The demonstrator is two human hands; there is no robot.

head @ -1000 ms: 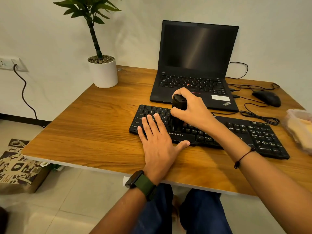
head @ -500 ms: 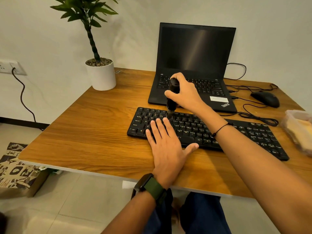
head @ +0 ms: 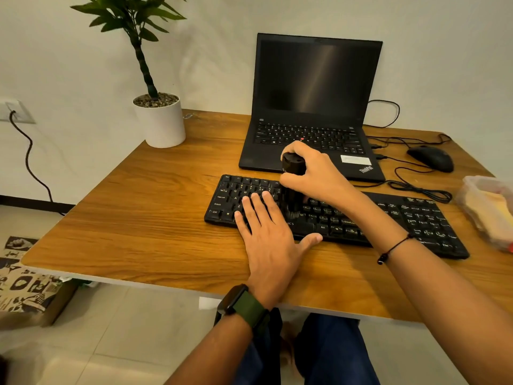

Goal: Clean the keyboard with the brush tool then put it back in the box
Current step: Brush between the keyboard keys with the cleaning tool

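Note:
A black full-size keyboard (head: 416, 218) lies across the wooden desk (head: 138, 218) in front of me. My right hand (head: 313, 173) grips a black cylindrical brush tool (head: 291, 165) held upright, its bristle end (head: 293, 213) down on the keys near the keyboard's middle. My left hand (head: 266, 232) lies flat, fingers straight, pressing on the keyboard's left half and its front edge. A clear plastic box (head: 488, 207) with yellowish contents sits at the desk's right edge.
An open black laptop (head: 313, 107) stands just behind the keyboard. A black mouse (head: 431, 158) and loose cables (head: 416, 187) lie at the back right. A potted plant (head: 159, 120) in a white pot stands at the back left. A patterned cardboard box (head: 25, 282) sits on the floor at left.
My right hand has drawn the brush from the keyboard's top row back toward me, down to the lower key rows. My left hand has stayed flat on the keyboard.

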